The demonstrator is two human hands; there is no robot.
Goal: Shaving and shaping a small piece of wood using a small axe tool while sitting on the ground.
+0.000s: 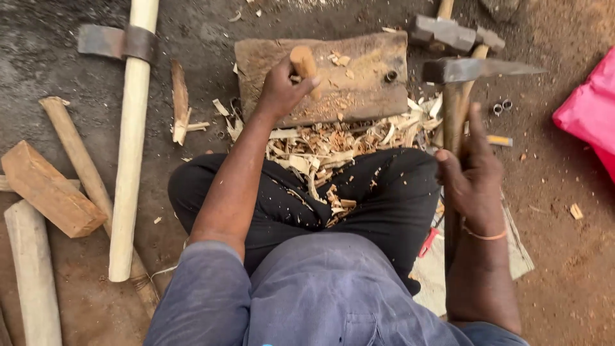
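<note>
Obs. 1 — Your left hand (282, 86) is closed around a short wooden peg (304, 64), fingers wrapped low on it and thumb across the front. The peg stands nearly upright, its lower end on the wooden block (365, 77) at the far centre of the scene. Gripping it low keeps the top end bare and the fingers away from the blade; the block gives it a hard base off the dirt floor (564, 256).

Obs. 2 — Your right hand (471, 170) is shut on the handle of a hatchet (477, 69), just below the head. The head is raised, to the right of the block and level with the peg, its blade pointing right. A grip that close to the head reads as one chosen for short, controlled cuts rather than full swings.

Pose: left arm stretched forward and nearly straight, wrist bent down over the peg. Right forearm upright, elbow tucked near the body, a thin band on the wrist. You sit cross-legged in dark trousers with the block just beyond your knees, so both hands reach it.

Surroundings: wood shavings (333, 144) heaped between block and lap, some on the trousers. To the left, a long pale handle (131, 141) with a metal blade fitted near its far end, plus rough billets. A second hammer-like head (451, 33) lies far right; pink cloth (589, 112) at the right edge.
</note>
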